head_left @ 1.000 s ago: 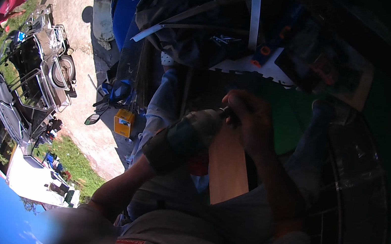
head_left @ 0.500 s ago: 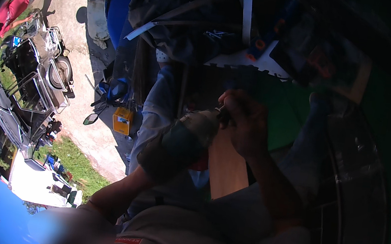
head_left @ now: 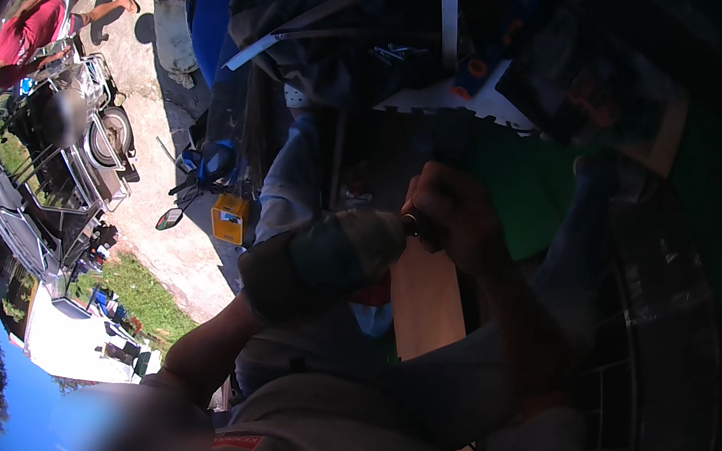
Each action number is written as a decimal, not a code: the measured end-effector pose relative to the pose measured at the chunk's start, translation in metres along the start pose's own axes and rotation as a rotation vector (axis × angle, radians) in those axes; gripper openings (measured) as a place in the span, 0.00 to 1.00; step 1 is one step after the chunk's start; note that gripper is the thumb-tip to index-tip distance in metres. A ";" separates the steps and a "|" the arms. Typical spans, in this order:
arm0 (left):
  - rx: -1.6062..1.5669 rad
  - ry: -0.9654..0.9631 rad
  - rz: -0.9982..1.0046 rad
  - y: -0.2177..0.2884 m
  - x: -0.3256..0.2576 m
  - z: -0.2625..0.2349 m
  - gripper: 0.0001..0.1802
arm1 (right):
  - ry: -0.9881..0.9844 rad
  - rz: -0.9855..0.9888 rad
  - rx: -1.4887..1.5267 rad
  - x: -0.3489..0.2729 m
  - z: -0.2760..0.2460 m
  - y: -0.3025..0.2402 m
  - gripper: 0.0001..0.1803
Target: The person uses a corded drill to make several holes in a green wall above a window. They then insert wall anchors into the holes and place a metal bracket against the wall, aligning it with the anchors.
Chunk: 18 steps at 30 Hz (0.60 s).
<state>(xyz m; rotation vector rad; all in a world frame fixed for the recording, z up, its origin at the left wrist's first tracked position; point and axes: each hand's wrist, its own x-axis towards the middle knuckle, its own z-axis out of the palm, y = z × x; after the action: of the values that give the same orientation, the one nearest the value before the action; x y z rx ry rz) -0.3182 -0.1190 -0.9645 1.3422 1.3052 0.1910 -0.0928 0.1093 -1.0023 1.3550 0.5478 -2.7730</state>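
The left hand [head_left: 280,274] is wrapped around the dark body of a power tool [head_left: 341,250], fingers curled tight on it, in the shaded middle of the view. The right hand [head_left: 455,216] is closed over the tool's front end, where a small metal tip [head_left: 410,224] shows at its fingers; what it pinches there is too dark to tell. Just below both hands a pale wooden board [head_left: 426,299] runs down toward the person's lap. Behind lies a green surface [head_left: 523,188]. Far left, in sunlight, a person in red [head_left: 33,27] bends beside a motor tricycle [head_left: 65,165].
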 end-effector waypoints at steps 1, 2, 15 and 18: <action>-0.042 0.037 0.005 0.001 -0.003 -0.002 0.33 | -0.019 0.021 0.033 -0.002 0.000 0.000 0.15; -0.114 0.005 -0.036 0.003 -0.006 -0.005 0.33 | -0.052 0.006 0.012 -0.005 0.000 0.000 0.15; -0.688 -0.122 -0.163 0.062 0.007 -0.011 0.31 | 0.146 -0.177 -0.185 -0.043 0.028 0.001 0.14; -0.547 -0.145 -0.274 0.070 0.027 0.004 0.32 | 0.191 -0.246 -0.363 -0.039 0.020 0.006 0.21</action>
<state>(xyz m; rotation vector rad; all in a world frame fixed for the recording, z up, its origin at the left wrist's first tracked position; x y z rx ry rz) -0.2670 -0.0787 -0.9263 0.6950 1.1874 0.2348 -0.0828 0.0917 -0.9635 1.5561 1.2336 -2.5455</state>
